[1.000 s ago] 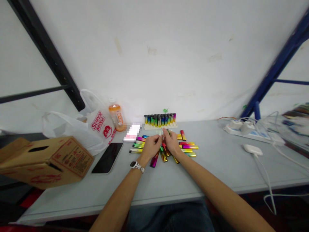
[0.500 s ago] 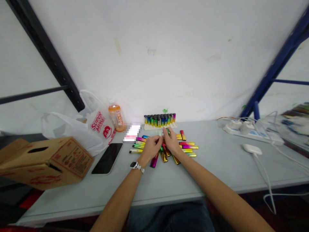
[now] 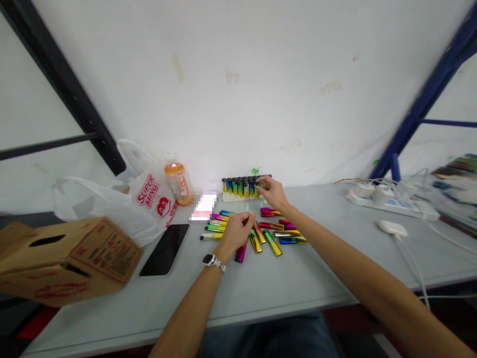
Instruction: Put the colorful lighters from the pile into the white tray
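Note:
Shiny multicoloured lighters [image 3: 273, 242] lie loosely spread on the grey table. Behind them, more lighters [image 3: 240, 188] stand upright in rows in a pale tray [image 3: 234, 198] against the wall. My right hand [image 3: 272, 191] reaches to the right part of the tray, thumb and fingers pinched at the top of a lighter in the front row. My left hand [image 3: 238, 229], with a silver watch at the wrist, hovers over the loose lighters with its fingers closed; what they hold, if anything, is too small to make out.
On the left are a cardboard box [image 3: 74, 258], a white plastic bag [image 3: 149, 199], an orange bottle [image 3: 178, 183] and a black phone [image 3: 166, 249]. A blurred white card [image 3: 204, 205] lies near the bottle. A power strip [image 3: 395, 205] and white adapter [image 3: 393, 228] are on the right.
My right hand has moved away from my left hand, up and back to the upright lighters. My left hand has stayed nearly in place. The view has shifted slightly.

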A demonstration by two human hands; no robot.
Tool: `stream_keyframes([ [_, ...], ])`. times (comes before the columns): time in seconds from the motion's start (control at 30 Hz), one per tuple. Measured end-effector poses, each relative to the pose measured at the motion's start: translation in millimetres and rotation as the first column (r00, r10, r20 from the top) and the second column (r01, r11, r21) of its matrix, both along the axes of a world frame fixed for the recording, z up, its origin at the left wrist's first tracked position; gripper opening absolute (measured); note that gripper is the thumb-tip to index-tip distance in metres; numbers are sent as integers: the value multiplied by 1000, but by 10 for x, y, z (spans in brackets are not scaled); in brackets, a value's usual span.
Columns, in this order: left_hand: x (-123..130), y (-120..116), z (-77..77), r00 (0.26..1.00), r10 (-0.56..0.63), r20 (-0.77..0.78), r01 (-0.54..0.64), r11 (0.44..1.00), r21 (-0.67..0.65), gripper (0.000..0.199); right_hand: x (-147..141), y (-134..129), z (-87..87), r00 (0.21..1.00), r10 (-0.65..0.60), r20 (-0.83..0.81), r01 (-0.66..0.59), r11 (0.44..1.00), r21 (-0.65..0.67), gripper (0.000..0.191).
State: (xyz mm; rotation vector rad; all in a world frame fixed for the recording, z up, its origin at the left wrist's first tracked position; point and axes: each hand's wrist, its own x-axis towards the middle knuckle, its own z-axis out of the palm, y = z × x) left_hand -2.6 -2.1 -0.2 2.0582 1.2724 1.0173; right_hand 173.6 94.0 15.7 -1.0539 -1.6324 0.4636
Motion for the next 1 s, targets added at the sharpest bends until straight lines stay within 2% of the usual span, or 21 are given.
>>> stream_keyframes([
  [0.2,-15,25,-47,1000,-1,-2,1,1000,-3,51,20,273,42,982,102,159,-105,994,14,18],
  [0.4,4,-9,-35,1000,-17,17,17,1000,-19,50,-4,356,37,983,140,115,-141,990,2,15],
  [0.6,9,-21,-31,999,-26,20,26,999,-30,49,-12,400,39,977,205,57,-199,975,-97,14],
  [0.67,5,-14,-49,1000,-22,14,22,999,-28,49,-14,391,42,974,170,151,-162,985,-63,12],
  [0.83,8,11,-106,1000,2,-3,-2,1000,-4,49,-16,307,5,894,-62,443,11,993,117,24],
  [1.0,-2,-12,-49,992,86,-90,-77,992,97,39,2,125,-85,795,-149,588,91,988,127,43],
])
